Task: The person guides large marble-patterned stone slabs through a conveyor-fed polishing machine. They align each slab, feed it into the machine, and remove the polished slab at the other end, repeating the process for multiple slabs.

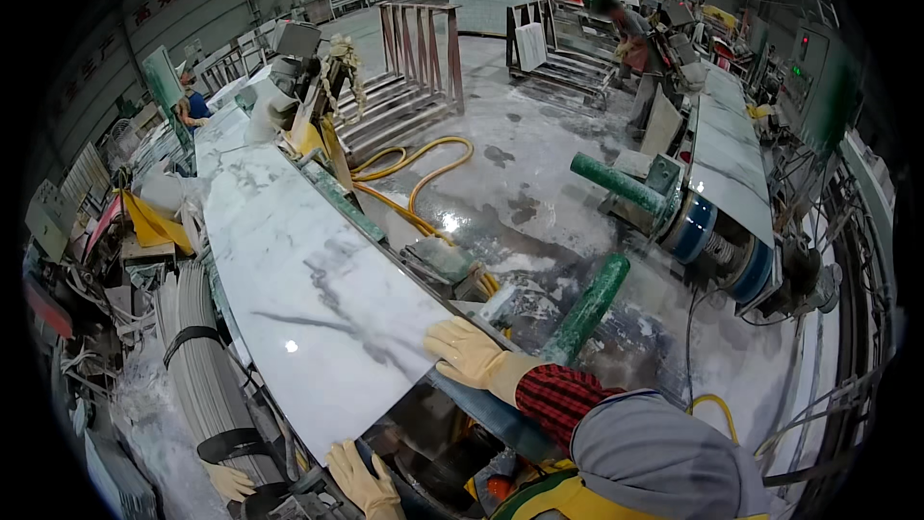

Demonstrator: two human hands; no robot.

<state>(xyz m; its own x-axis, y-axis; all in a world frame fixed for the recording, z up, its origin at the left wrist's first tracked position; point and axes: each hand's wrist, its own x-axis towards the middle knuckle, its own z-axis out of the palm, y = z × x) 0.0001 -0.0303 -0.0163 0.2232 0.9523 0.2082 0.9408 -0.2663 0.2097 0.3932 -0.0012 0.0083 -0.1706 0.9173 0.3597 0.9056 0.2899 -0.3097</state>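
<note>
Nearest us, our gloved left hand is spread at one near corner of the white, grey-veined stone slab, our gloved right hand laid open over the other. Lying lengthwise ahead, the slab looks heavy, stiff, slick and brittle-edged, best supported beneath both long edges; beyond its right edge, wet floor offers room past the yellow hose.

Head-worn fisheye looks down along the slab.
</note>
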